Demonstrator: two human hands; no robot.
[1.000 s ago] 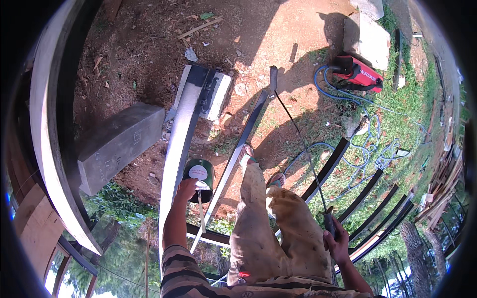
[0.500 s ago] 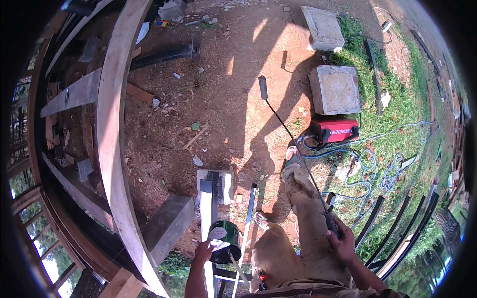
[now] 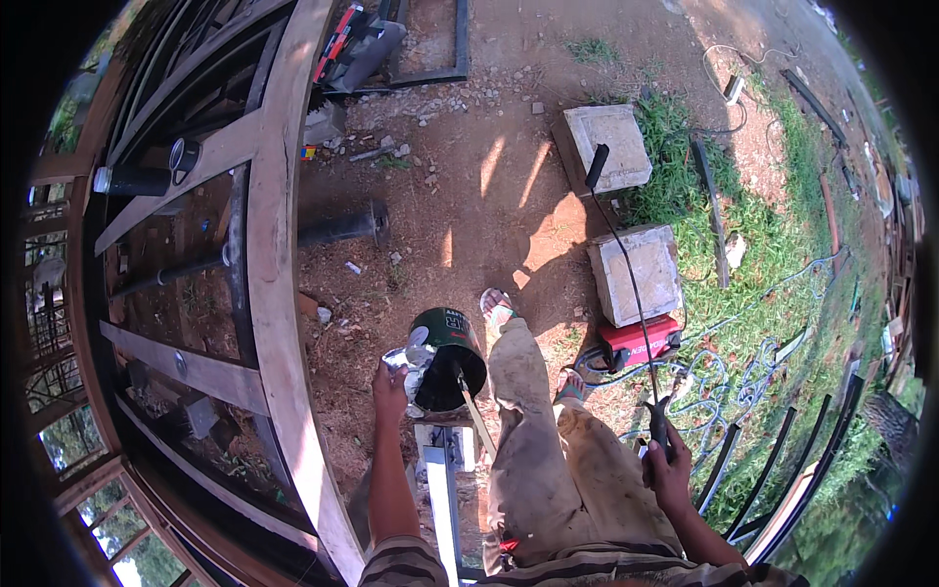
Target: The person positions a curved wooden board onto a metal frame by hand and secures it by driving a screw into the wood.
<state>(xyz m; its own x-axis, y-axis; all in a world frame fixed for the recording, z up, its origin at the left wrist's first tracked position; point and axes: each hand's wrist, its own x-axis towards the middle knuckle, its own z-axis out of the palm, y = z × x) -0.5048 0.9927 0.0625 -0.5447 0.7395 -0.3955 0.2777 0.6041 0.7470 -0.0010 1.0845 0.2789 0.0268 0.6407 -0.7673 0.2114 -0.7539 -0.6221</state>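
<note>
My left hand (image 3: 389, 388) is closed on the edge of a dark green can (image 3: 442, 327), where crumpled silvery material covers part of the rim. The can tilts, showing its dark inside, and a pale stick (image 3: 477, 416) leans out of it. At the right, my right hand (image 3: 671, 472) wraps round the dark handle of a long thin rod (image 3: 626, 256). The rod reaches far forward and ends in a thick dark cylinder (image 3: 598, 166), which appears over a concrete block (image 3: 608, 127); whether they touch, I cannot tell.
A timber frame (image 3: 272, 245) stands along my left. A second concrete block (image 3: 636, 274) and a red machine (image 3: 641, 342) are at the right, beside tangled blue hose or cable (image 3: 719, 386) on grass. Black bars (image 3: 773, 460) stand near my right arm. A pale metal post (image 3: 442, 499) rises below the can.
My body and view have shifted, and one foot is now further forward. The can has moved up and forward in my left hand. The rod has swung right, its tip now over the concrete block.
</note>
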